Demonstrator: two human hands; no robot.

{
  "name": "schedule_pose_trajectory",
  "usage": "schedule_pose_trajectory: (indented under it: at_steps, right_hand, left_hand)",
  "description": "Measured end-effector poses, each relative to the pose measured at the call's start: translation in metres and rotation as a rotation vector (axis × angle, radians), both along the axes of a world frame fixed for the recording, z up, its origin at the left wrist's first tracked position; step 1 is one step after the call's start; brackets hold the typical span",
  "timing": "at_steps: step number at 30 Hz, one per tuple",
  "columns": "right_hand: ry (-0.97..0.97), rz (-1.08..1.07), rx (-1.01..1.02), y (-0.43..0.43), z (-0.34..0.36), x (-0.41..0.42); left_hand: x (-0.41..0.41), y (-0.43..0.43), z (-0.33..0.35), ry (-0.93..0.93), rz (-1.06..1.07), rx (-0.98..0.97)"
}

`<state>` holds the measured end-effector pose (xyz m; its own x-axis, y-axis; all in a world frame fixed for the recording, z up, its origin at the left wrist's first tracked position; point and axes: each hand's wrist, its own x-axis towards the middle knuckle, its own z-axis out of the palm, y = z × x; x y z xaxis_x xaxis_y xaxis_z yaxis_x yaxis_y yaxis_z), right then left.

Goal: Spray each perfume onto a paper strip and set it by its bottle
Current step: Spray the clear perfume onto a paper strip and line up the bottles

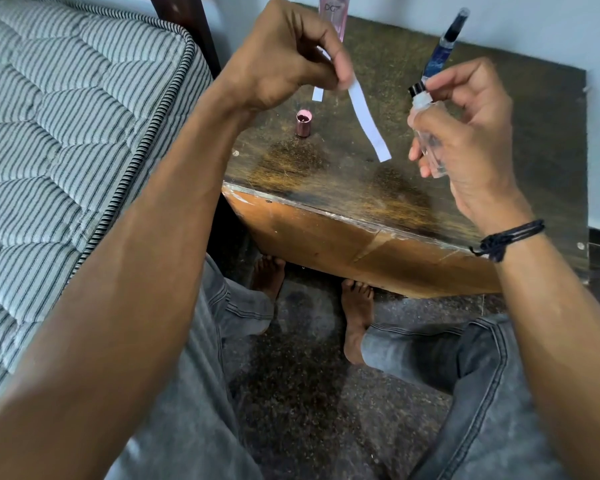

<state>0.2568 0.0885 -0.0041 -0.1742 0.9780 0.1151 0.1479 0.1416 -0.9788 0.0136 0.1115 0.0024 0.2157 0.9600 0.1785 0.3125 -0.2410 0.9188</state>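
- Pale wall at the back; a striped mattress fills the left side; a worn wooden table stands against the wall, before a seated person in grey jeans
- Left hand, raised over the table, pinches the top of a white paper strip; the strip hangs down toward the right hand, whose fingers wrap a clear bottle; its black spray head sits near the paper, not touching
- Progress, as I judge it: a second strip shows below the left hand, near the pink bottle, so that scent looks done, though I cannot tell whether it lies flat or is held; the clear bottle is in hand; the blue bottle has no strip beside it and seems left to do
- Containers: clear bottle looks colourless, level hidden by fingers; blue bottle upright at the back, dark inside; pink bottle largely hidden
- Pink cap stands alone on the table, open end up, hollow and dark
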Motion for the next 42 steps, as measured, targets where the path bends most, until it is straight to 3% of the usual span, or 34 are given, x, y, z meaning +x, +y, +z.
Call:
schedule_pose_trajectory:
  at_steps: [12, 26, 38, 42]
  right_hand:
    - [0.008, 0.006, 0.0, 0.001, -0.001, 0.001]
    - [0.002, 0.035, -0.009, -0.002, 0.0, -0.001]
    - [-0.069, 0.1, -0.029, -0.001, -0.003, -0.001]
    - [-0.242, 0.209, -0.066, 0.0, -0.01, 0.001]
  left_hand:
    - [-0.003, -0.002, 0.003, -0.04, 0.009, -0.02]
    - [-0.005, 0.006, -0.006, 0.36, 0.108, -0.154]
    - [0.004, 0.001, -0.004, 0.435, 0.064, -0.151]
    - [0.005, 0.001, -0.005, 0.461, 0.064, -0.159]
